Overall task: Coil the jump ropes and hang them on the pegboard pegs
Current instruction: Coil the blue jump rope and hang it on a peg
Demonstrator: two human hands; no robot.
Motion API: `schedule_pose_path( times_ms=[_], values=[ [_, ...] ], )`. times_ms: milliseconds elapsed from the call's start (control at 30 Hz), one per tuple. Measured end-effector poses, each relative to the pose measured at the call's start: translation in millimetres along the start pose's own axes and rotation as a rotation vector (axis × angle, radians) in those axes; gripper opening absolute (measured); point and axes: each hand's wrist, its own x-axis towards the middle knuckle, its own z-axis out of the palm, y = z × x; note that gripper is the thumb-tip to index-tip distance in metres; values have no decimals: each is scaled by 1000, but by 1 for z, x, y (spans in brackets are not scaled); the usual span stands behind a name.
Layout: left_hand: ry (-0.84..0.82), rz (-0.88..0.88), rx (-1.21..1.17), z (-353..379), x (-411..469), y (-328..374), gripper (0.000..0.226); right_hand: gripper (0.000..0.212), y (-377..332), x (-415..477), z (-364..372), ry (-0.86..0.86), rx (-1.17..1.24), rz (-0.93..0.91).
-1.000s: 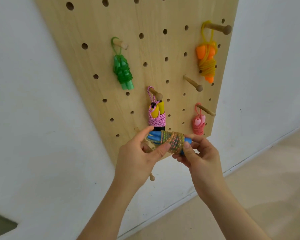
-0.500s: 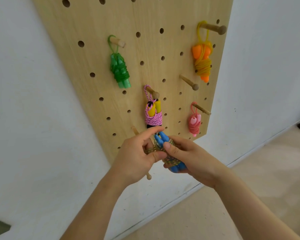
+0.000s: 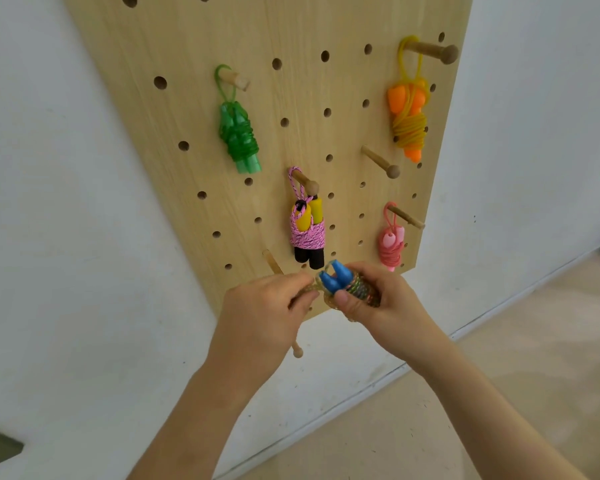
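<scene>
A coiled jump rope with blue handles (image 3: 336,278) and multicoloured cord sits in my right hand (image 3: 381,306), whose fingers and thumb curl round the bundle. My left hand (image 3: 260,317) pinches the rope's loop end just left of the handles, in front of a long bare peg (image 3: 272,261) at the pegboard's lower edge; the peg's tip shows below my left hand. On the wooden pegboard (image 3: 291,29) hang several coiled ropes: green (image 3: 238,136), orange-yellow (image 3: 407,123), pink with yellow-black handles (image 3: 307,230) and light red (image 3: 390,244).
One bare peg (image 3: 380,162) sticks out at the board's middle right. The board leans on a white wall (image 3: 66,237). A beige floor (image 3: 499,358) runs along the lower right, with a dark object at the far right edge.
The bundle turned from lying sideways to handles pointing up. My right hand took it fully in its grip, and my left hand shifted to pinching the loop near the lower peg.
</scene>
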Motion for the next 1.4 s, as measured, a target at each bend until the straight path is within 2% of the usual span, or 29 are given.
schedule_pose_path(
  times_ms=[33,100,133,233,367,467,533,600,700,833,933,1000,1067,1167,1233,1333,1400],
  values=[
    [4,-136,-181,-2,1,3,4,16,0,0,-5,-61,109,35],
    [-44,-422,-547,-6,4,6,17,21,0,-1,-16,-186,290,72],
    [-89,-486,-679,-8,6,7,19,21,1,-2,-20,-234,361,76],
    [-161,-490,-947,-11,11,10,16,21,4,-3,-25,-290,502,88],
    [-284,-403,-1126,-12,11,6,16,24,6,-2,-26,-301,553,123],
    [-493,-310,-1044,-21,13,7,33,25,8,-2,-28,-301,572,146],
    [-550,-304,-958,-24,14,11,45,30,10,-2,-29,-285,609,170],
    [-492,-290,-851,-23,13,16,44,32,12,-2,-29,-270,645,189],
    [-306,-284,-733,-16,14,24,19,36,16,-2,-26,-284,649,205],
    [-220,-234,-754,-14,16,20,11,33,18,-5,-24,-291,648,214],
    [-217,-241,-900,-14,13,11,9,25,17,-6,-27,-331,623,166],
    [-161,-354,-1111,-8,10,9,14,21,15,-6,-28,-356,605,133],
    [-26,-568,-1305,1,7,8,20,20,14,-6,-28,-369,579,109],
    [68,-743,-1403,11,4,8,22,20,13,-6,-31,-381,501,81],
    [43,-726,-1276,13,4,6,26,19,12,-6,-32,-390,462,70],
    [-72,-573,-891,14,2,5,24,20,11,-8,-33,-381,446,75],
    [-131,-498,-755,15,2,5,21,21,9,-9,-32,-368,460,75]
  ],
)
